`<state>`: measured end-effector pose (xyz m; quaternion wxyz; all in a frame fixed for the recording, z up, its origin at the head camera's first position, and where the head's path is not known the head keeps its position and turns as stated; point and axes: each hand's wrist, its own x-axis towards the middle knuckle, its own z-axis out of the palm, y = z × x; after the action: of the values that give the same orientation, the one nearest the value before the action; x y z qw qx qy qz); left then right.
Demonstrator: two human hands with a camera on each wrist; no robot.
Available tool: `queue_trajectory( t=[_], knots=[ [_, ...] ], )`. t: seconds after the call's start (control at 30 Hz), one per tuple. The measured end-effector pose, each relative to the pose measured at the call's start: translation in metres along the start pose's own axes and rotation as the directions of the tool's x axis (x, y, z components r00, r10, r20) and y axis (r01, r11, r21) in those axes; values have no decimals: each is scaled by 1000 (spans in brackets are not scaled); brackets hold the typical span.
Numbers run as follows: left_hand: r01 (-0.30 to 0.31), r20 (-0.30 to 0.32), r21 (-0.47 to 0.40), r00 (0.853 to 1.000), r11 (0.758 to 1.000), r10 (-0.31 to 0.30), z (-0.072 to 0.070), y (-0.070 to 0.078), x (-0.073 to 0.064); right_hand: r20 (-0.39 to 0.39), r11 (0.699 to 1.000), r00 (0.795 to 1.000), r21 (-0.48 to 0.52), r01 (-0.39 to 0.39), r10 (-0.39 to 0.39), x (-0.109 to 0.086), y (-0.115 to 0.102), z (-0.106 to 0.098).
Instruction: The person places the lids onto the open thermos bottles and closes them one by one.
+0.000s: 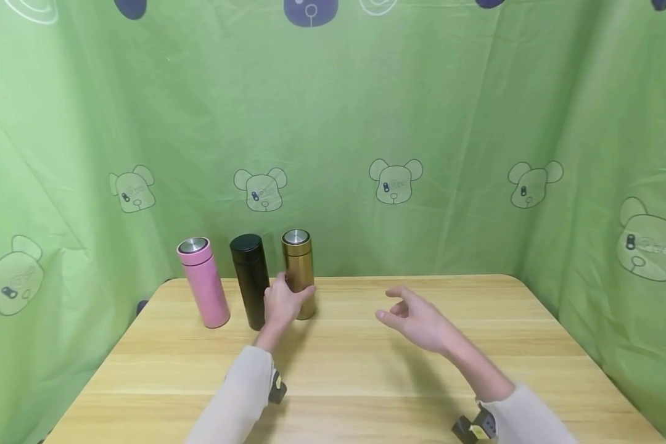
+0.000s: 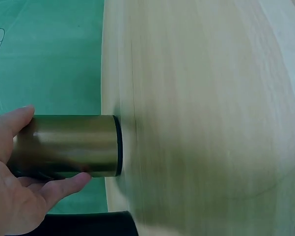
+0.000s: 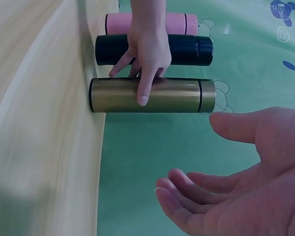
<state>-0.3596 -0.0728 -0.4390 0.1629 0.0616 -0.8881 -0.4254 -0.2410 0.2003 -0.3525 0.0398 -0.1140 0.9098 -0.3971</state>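
Note:
A gold thermos bottle [image 1: 298,265] with a silver-topped lid stands upright on the table. My left hand [image 1: 283,302] holds it around the body from the near side; in the left wrist view the thumb [image 2: 20,118] lies along one side and fingers [image 2: 66,189] along the other. Just left of it stands a black thermos bottle [image 1: 250,277], close to the back of that hand. Further left is a pink thermos bottle [image 1: 205,287], also upright. My right hand [image 1: 419,320] hovers over the table right of the bottles, fingers loosely bent, with nothing in it.
The wooden table [image 1: 366,394] has rounded far corners. A green curtain [image 1: 338,123] printed with bear heads hangs behind it and on both sides. The three bottles stand in a row near the table's far left edge.

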Motion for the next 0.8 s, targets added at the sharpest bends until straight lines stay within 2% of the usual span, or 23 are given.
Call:
queue_trajectory(
  t=[0.1,0.23,0.4,0.47,0.53,0.6,0.73,0.8],
  knots=[
    [-13,15,9,1000,1000,13,-2,2,0,-4,1000,1000,-3,-4,4,1,3,1],
    [-23,73,33,997,999,21,-8,4,-1,-23,1000,1000,-21,-15,15,3,7,3],
    [0,154,127,988,992,-20,-23,5,-8,-68,997,998,-81,-3,-3,5,11,5],
    [4,197,169,980,986,-37,-30,5,-12,-104,993,994,-117,16,-28,5,12,6],
    [-9,245,202,969,979,-42,-36,6,-15,-144,987,988,-159,35,-58,6,15,6],
    [-50,298,225,954,973,-20,-41,7,-18,-176,980,980,-191,54,-88,7,17,7],
    [-197,414,248,907,948,80,-48,19,-28,-223,968,966,-239,75,-130,11,23,9],
    [-274,443,234,884,933,148,-45,27,-33,-250,962,956,-261,83,-150,14,26,11]
  ],
)
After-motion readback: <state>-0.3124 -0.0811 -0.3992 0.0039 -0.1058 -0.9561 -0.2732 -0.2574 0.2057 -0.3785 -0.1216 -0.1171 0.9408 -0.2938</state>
